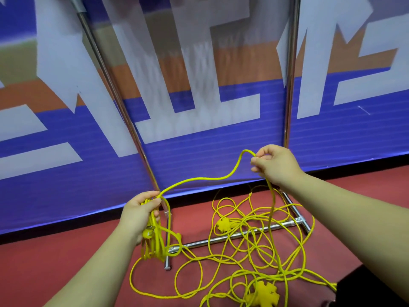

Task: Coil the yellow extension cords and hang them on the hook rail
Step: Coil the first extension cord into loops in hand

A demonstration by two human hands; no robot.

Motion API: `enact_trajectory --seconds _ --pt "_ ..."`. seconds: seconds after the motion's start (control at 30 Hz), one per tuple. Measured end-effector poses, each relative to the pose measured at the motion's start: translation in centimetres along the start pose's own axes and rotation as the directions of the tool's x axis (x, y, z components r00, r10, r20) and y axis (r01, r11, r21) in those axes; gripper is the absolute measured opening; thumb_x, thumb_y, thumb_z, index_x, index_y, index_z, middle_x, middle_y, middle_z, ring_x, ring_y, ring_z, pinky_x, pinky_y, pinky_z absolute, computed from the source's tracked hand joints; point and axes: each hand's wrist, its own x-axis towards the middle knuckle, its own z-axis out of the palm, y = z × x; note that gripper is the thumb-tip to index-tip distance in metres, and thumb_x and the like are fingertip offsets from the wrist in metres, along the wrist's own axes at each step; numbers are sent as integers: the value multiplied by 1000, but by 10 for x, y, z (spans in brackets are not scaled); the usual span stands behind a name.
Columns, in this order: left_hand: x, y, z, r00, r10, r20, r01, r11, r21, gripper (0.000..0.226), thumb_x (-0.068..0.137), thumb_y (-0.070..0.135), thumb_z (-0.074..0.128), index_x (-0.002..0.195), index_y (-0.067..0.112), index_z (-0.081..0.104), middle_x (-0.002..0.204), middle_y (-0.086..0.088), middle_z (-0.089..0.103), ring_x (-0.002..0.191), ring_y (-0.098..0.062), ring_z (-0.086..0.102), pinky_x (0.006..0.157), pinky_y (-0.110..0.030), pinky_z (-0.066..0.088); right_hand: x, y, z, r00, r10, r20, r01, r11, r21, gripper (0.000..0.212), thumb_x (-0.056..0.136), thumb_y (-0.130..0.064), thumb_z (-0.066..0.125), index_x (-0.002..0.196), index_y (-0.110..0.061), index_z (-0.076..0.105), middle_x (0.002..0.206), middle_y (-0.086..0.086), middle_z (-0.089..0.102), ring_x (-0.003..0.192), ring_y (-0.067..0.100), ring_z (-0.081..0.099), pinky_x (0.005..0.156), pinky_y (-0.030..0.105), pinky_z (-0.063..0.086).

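Red floor [66, 258] carries loose yellow cords [250, 247] and two sockets [223, 224] [265, 292]; left hand [138, 214] grips one coil [155, 240], right hand [274, 162] pinches a strand [212, 178].

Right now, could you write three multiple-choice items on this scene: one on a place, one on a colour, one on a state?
1. Where does the loose cord lie? A. on a table B. on the floor C. on a hook
2. What colour is the cord? A. yellow B. black C. orange
3. What does the left hand do? A. hangs open B. presses the wall C. grips a coil

Answers: B, its loops spread over the red floor; A, it is bright yellow throughout; C, it clasps bunched loops.
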Motion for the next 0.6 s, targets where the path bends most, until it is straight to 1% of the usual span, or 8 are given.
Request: enact_trajectory --seconds 0.13,0.23,0.27,0.33,0.43,0.5,0.57,0.6 --pt "7 -11 -11 996 -19 -89 14 999 -48 21 92 -1 65 110 7 69 60 -10 54 46 -18 49 44 -25 43 4 7 -1 999 38 14 -37 998 -41 8 96 -12 57 98 -19 59 85 9 74 63 19 72 71 42 62" --pt "7 -6 -10 994 -24 -104 10 992 -127 21 91 -2 65 108 9 69 63 -8 58 45 -14 50 44 -24 46 5 14 0 995 95 38 -91 990 -107 12 99 -11 50 104 -15 60 81 7 72 57 19 68 61 37 58" --pt "5 -2 -9 995 -24 -94 8 986 -165 20 92 -2 64 108 9 69 65 -8 59 44 -13 50 44 -24 46 6 18 0 990 126 63 -118 986 -114 13 100 -9 48 104 -11 60 78 9 71 55 19 64 55 33 55" --pt "2 8 -5 998 -11 -59 -4 971 -241 21 93 -3 62 110 8 68 67 -7 59 44 -12 51 43 -22 46 5 27 1 978 182 100 -165 974 -157 16 101 -7 45 101 -7 61 74 10 68 54 18 58 51 27 46" --pt "-4 27 0 999 43 4 -40 953 -300 25 93 -2 61 116 7 65 66 -8 57 43 -12 50 43 -23 46 1 31 1 967 219 131 -185 955 -231 14 93 -3 51 93 -8 64 75 12 71 57 20 57 52 27 42" --pt "-11 43 3 994 99 49 -79 949 -305 26 93 -1 61 117 7 64 69 -9 59 44 -12 50 44 -23 48 0 31 1 964 226 142 -191 956 -221 7 89 -3 59 91 -8 63 76 14 71 58 20 59 49 26 43" --pt "-21 59 7 983 156 98 -120 947 -299 22 93 0 60 112 10 65 73 -11 55 45 -12 50 45 -24 49 1 30 1 969 217 121 -192 962 -193 7 88 -7 66 92 -8 61 71 13 68 54 20 60 46 26 44" --pt "-26 66 9 976 182 120 -140 944 -299 20 93 0 59 109 12 65 74 -11 54 45 -11 49 45 -25 49 3 31 1 974 205 93 -186 965 -184 9 87 -9 69 91 -9 61 68 13 68 53 21 61 47 29 48"
